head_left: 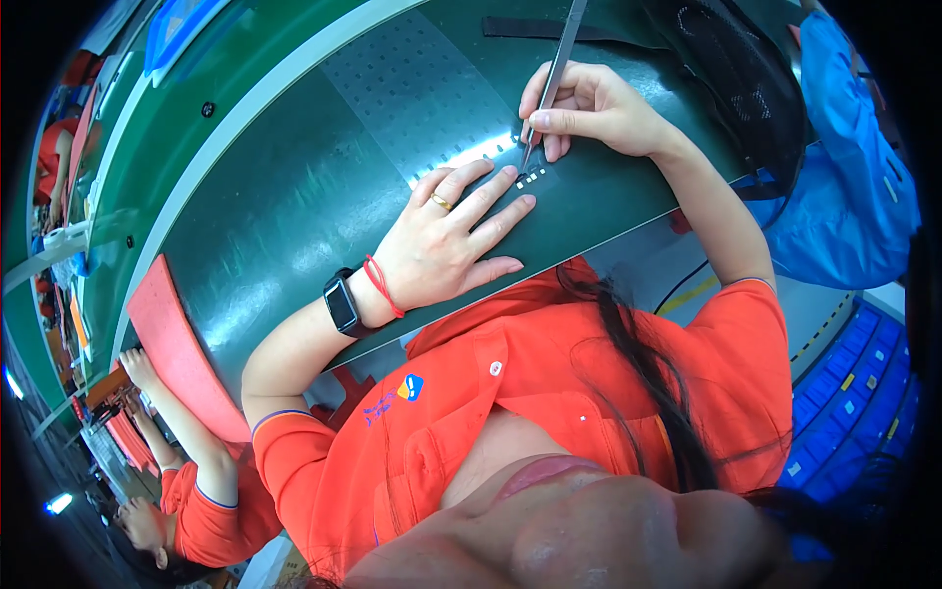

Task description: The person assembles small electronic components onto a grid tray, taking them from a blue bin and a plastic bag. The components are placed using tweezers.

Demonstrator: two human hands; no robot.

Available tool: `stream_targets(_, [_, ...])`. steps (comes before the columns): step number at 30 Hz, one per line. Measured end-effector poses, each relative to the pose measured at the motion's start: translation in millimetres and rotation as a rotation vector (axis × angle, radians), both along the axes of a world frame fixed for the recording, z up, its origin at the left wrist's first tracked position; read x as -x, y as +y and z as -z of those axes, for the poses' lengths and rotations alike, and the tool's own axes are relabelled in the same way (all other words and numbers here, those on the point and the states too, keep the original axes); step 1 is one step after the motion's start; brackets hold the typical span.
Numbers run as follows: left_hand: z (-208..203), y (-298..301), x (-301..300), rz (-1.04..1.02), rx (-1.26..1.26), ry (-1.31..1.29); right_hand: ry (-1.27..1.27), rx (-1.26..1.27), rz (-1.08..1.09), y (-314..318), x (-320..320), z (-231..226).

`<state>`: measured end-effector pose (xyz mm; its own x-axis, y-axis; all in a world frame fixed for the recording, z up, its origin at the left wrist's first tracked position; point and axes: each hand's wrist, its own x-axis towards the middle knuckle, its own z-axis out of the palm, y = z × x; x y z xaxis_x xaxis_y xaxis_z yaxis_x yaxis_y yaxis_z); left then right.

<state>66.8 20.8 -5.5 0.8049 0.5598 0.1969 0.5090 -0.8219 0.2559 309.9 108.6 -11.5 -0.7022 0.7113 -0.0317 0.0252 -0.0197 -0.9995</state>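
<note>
Beside the small white pieces [532, 179], the right grip [610, 110] pinches tweezers [560, 69], seemingly for fine positioning; left of the pieces, the left grip [442, 234] lies spread. Steadiness seems needed next.

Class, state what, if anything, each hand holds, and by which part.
Right hand: tweezers, gripped by the lower shaft. Left hand: nothing visibly held.

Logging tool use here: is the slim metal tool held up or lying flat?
Held up, at a slant: the right hand grips the slim metal tool, its lower end near small white pieces.
</note>
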Motion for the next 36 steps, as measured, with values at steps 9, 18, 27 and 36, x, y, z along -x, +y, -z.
stream_targets(9, [-1,2,1,0.022,0.002,-0.054,-0.004,0.033,-0.044,0,-1,-6])
stream_targets(18, [-7,50,21,0.054,0.127,-0.429,0.286,0.236,0.141,18,-7,-1])
stream_targets(27, [27,231,88,-0.874,-0.277,-0.302,0.272,0.248,0.101,32,10,2])
stream_targets(36, [16,221,100,-0.827,-0.128,-0.288,0.259,0.225,0.040,29,9,1])
